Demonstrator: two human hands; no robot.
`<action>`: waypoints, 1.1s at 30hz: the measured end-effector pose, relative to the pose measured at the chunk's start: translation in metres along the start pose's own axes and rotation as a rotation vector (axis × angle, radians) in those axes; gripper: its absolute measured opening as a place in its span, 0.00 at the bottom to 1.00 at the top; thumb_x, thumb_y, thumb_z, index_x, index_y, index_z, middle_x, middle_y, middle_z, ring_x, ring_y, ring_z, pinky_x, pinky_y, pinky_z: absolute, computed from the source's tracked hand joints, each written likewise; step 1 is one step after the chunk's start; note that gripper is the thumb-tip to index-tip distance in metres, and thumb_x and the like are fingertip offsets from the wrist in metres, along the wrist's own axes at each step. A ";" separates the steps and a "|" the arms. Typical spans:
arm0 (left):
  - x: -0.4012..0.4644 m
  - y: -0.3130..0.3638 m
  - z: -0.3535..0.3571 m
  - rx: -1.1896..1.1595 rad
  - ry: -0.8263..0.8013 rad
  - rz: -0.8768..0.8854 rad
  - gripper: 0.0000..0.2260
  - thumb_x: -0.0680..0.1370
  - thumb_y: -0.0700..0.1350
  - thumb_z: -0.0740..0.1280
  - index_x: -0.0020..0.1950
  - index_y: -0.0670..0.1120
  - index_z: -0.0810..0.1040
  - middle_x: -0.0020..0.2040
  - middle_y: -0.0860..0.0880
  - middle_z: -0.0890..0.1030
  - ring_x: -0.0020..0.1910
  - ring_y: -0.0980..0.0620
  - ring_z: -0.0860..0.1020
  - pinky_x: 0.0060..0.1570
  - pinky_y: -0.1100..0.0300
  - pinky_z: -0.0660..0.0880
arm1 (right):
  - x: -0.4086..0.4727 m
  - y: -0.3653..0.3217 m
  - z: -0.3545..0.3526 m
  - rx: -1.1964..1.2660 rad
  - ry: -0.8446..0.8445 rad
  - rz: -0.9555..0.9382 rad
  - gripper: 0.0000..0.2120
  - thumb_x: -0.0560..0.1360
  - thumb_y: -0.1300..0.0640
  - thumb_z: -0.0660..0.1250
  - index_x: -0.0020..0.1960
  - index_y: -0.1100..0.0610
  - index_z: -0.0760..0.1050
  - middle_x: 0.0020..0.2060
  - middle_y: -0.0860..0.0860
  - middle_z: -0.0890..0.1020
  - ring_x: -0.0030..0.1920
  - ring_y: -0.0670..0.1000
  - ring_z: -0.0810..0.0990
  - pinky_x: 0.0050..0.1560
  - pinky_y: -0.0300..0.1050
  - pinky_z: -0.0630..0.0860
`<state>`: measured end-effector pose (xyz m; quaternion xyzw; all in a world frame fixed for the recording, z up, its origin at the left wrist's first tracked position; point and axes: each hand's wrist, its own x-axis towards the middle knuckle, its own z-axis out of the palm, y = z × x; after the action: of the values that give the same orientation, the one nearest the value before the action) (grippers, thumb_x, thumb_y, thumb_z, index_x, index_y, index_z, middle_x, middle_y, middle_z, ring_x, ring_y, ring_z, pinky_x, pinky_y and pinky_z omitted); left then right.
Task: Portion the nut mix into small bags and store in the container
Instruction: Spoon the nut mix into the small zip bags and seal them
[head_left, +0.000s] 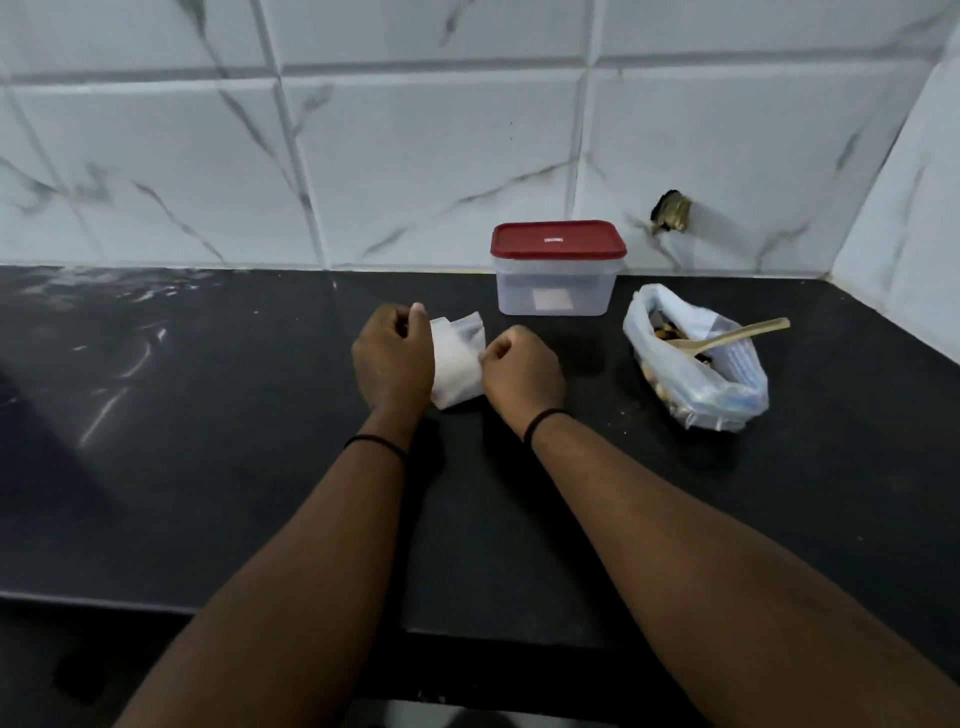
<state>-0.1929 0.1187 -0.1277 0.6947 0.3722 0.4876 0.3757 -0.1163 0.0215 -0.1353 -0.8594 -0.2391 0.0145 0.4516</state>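
A stack of small white bags (456, 364) lies on the black counter (208, 415) between my hands. My left hand (392, 356) grips its left edge with curled fingers. My right hand (522, 371) pinches its right edge. Behind them stands a clear plastic container (557, 283) with a red lid (558, 240) closed on it. To the right lies an open plastic bag of nut mix (696, 364), and a wooden spoon (737, 335) rests inside it with its handle pointing right.
A white marble-tiled wall (415, 145) runs along the back and turns at the right corner. A dark hole with a fitting (672, 210) sits in the wall behind the nut bag. The counter's front edge (156, 603) steps down near me.
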 end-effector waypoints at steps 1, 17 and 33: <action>0.002 0.002 0.002 0.031 -0.012 0.028 0.11 0.79 0.51 0.66 0.42 0.46 0.78 0.37 0.52 0.79 0.38 0.54 0.76 0.37 0.60 0.68 | 0.003 0.003 -0.005 0.068 0.030 -0.009 0.03 0.78 0.57 0.66 0.45 0.52 0.76 0.43 0.48 0.81 0.47 0.51 0.80 0.45 0.44 0.73; 0.032 -0.003 0.011 0.013 -0.307 0.089 0.06 0.75 0.43 0.73 0.41 0.53 0.83 0.40 0.54 0.84 0.41 0.55 0.82 0.42 0.61 0.78 | 0.028 0.014 -0.005 0.142 -0.002 -0.083 0.06 0.77 0.58 0.67 0.44 0.48 0.79 0.45 0.44 0.82 0.49 0.47 0.80 0.53 0.47 0.80; -0.015 0.033 0.021 -0.249 -0.347 0.102 0.07 0.76 0.37 0.72 0.39 0.45 0.82 0.33 0.47 0.83 0.29 0.51 0.80 0.29 0.57 0.76 | -0.004 0.012 -0.061 0.170 0.342 -0.337 0.16 0.76 0.41 0.69 0.50 0.54 0.78 0.42 0.48 0.81 0.43 0.47 0.80 0.44 0.41 0.76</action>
<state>-0.1715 0.0879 -0.1097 0.7344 0.2031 0.4211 0.4920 -0.1002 -0.0324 -0.1093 -0.7563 -0.2970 -0.1867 0.5523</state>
